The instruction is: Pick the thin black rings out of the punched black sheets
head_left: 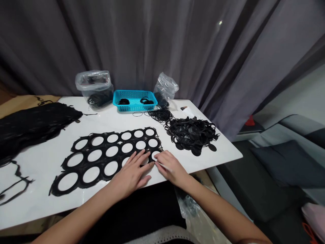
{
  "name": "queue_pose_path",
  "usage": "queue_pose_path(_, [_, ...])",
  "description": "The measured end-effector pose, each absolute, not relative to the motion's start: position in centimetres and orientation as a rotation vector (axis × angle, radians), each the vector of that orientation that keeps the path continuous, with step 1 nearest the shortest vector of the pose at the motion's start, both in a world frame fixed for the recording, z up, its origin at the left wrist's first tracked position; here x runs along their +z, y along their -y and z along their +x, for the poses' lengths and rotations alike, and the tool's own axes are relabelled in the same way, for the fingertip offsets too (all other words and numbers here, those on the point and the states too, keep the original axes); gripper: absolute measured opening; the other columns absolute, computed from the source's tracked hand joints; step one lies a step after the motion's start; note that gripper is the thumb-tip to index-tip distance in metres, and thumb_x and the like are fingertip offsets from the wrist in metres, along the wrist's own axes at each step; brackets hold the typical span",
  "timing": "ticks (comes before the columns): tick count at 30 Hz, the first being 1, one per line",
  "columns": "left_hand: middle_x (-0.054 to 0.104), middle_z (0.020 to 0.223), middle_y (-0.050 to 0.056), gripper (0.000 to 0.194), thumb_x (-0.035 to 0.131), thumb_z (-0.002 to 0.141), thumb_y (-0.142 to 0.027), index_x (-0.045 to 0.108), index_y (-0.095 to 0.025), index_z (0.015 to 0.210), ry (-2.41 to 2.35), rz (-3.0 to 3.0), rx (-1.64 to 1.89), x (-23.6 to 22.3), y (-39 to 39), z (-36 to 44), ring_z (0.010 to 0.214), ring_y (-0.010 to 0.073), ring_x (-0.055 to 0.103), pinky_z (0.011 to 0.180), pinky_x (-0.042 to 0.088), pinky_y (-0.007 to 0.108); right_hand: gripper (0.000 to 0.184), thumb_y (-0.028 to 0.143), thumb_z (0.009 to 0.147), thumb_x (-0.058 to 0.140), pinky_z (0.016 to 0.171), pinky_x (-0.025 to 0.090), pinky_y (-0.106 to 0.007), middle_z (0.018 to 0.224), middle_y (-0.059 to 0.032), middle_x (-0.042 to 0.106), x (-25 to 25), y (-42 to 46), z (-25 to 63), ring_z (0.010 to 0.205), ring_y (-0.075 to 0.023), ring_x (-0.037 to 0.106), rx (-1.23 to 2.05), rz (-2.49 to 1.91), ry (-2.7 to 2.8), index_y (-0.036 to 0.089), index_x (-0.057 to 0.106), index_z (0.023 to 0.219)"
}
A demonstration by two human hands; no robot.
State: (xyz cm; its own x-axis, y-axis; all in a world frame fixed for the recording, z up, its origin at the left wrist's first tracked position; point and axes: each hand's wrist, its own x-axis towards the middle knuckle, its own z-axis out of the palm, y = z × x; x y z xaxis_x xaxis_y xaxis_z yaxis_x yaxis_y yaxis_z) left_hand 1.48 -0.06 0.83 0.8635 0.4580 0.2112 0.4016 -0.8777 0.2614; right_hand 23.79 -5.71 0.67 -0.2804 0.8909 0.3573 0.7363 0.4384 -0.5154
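Item handled: a black punched sheet (pixel 109 152), thin and flat, is laid on the white table (pixel 50 200) near its front edge.
Handling: the sheet is judged light, limp and rubber-like; the narrow webs between holes are expected to stretch or tear if pulled hard. Some grip rather than slip is presumed.
Where to take hold: the webbing around a single hole at the sheet's right end, with the neighbouring area pressed down, is judged the soundest hold.
Appearance: matt black, three rows of round cut-outs through which the table shows; outer edges are ragged and uneven.
Left hand (pixel 132 174): laid flat on the sheet's right front part, fingers spread and extended, pressing down.
Right hand (pixel 169 167): set at the sheet's right end, fingertips drawn together at a ring edge; a thin pale tool appears to be pinched, though this cannot be told for certain.
Right side of table: a heap of black rings and discs (pixel 191 134).
Back edge: a blue basket (pixel 134 100) between two clear bags (pixel 95 88).
Left edge: a stack of black sheets (pixel 30 123).
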Motion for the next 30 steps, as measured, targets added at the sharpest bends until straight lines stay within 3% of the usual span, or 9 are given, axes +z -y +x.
queue_pose_path(3, [0.040, 0.157, 0.015, 0.041, 0.057, 0.096, -0.035, 0.057, -0.026, 0.137, -0.656, 2.855, 0.365, 0.8, 0.1, 1.4, 0.147, 0.0384, 0.034, 0.115, 0.032, 0.060, 0.013, 0.012, 0.094, 0.049, 0.082, 0.043, -0.039, 0.097, -0.0131, 0.068, 1.2, 4.2, 25.8, 0.093, -0.0267, 0.057, 0.054, -1.520, 2.159, 0.018, 0.060, 0.095])
queue_pose_path(6, [0.041, 0.156, 0.017, 0.043, 0.060, 0.095, -0.036, 0.057, -0.026, 0.136, -0.645, 2.867, 0.339, 1.1, 0.0, 1.3, 0.146, 0.0408, 0.034, 0.113, 0.034, 0.061, 0.019, 0.016, 0.097, 0.043, 0.077, 0.041, -0.036, 0.086, -0.0105, 0.066, 2.4, 1.3, 29.1, 0.082, -0.0243, 0.057, -0.052, -1.784, 1.772, 0.019, 0.059, 0.087])
queue_pose_path(10, [0.051, 0.148, 0.013, 0.042, 0.059, 0.096, -0.039, 0.057, -0.028, 0.136, -0.635, 2.848, 0.375, 1.9, -0.8, 1.6, 0.141, 0.0377, 0.042, 0.112, 0.037, 0.060, 0.020, 0.029, 0.096, 0.048, 0.069, 0.040, -0.029, 0.076, -0.0032, 0.065, 3.3, -1.5, 30.2, 0.071, -0.0189, 0.057, 0.317, -1.765, 1.572, 0.021, 0.059, 0.082])
queue_pose_path(13, [0.056, 0.143, 0.014, 0.042, 0.058, 0.097, -0.038, 0.056, -0.023, 0.136, -0.633, 2.824, 0.433, 2.1, -2.0, 2.1, 0.134, 0.0331, 0.051, 0.112, 0.039, 0.055, 0.022, 0.033, 0.093, 0.053, 0.068, 0.041, -0.027, 0.074, -0.0009, 0.066, 2.8, -2.0, 28.2, 0.070, -0.0169, 0.057, 0.601, -1.613, 1.650, 0.021, 0.061, 0.077])
queue_pose_path(17, [0.059, 0.139, 0.017, 0.041, 0.059, 0.096, -0.035, 0.059, -0.016, 0.132, -0.576, 2.871, 0.439, 1.3, -3.4, 2.5, 0.131, 0.0340, 0.054, 0.109, 0.044, 0.051, 0.019, 0.033, 0.091, 0.057, 0.071, 0.044, -0.027, 0.077, -0.0008, 0.068, 2.0, -1.7, 25.8, 0.073, -0.0163, 0.059, 0.777, -1.485, 1.706, 0.020, 0.065, 0.080])
queue_pose_path(22, [0.059, 0.140, 0.015, 0.043, 0.058, 0.096, -0.035, 0.057, -0.017, 0.135, -0.540, 2.898, 0.476, 0.6, -3.4, 2.3, 0.134, 0.0335, 0.051, 0.109, 0.044, 0.049, 0.015, 0.029, 0.093, 0.056, 0.080, 0.047, -0.029, 0.092, -0.0025, 0.072, 1.9, -1.2, 25.6, 0.085, -0.0183, 0.065, 0.876, -1.431, 1.740, 0.020, 0.068, 0.089])
queue_pose_path(30, [0.060, 0.139, 0.015, 0.042, 0.059, 0.096, -0.034, 0.058, -0.016, 0.134, -0.552, 2.878, 0.500, 0.4, -3.3, 2.3, 0.134, 0.0329, 0.051, 0.110, 0.043, 0.049, 0.011, 0.021, 0.093, 0.059, 0.083, 0.047, -0.030, 0.094, -0.0024, 0.074, 2.0, -1.4, 25.7, 0.091, -0.0187, 0.066, 0.713, -1.391, 1.914, 0.022, 0.067, 0.086])
